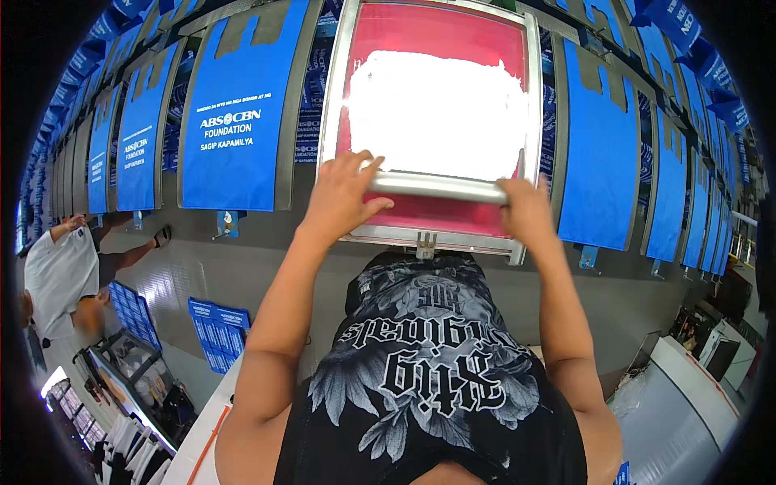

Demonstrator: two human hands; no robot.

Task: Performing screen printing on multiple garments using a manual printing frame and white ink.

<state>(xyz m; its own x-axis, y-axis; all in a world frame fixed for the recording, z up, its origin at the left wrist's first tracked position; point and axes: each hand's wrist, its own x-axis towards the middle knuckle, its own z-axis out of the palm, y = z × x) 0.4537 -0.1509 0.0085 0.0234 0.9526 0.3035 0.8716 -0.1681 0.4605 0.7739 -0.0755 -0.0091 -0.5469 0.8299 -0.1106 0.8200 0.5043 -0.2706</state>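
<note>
A screen-printing frame (533, 73) with metal sides and red mesh (428, 28) lies in front of me. White ink (436, 113) covers the mesh's middle, its edges ragged. Across the lower part runs a silver squeegee (440, 187), just below the white area. My left hand (339, 194) grips its left end, fingers on the far side and thumb on the near side. Around the right end closes my right hand (529, 212), slightly blurred. The frame's near edge is close to my body, by a small metal clamp (426, 245).
Blue bags with white print (234, 121) lie on boards in a row to the left. Plain blue bags (598, 145) line the right. Another person (61, 267) stands at far left. Blue printed pieces (218, 331) are behind me at left, and a white-topped cabinet (687, 404) at lower right.
</note>
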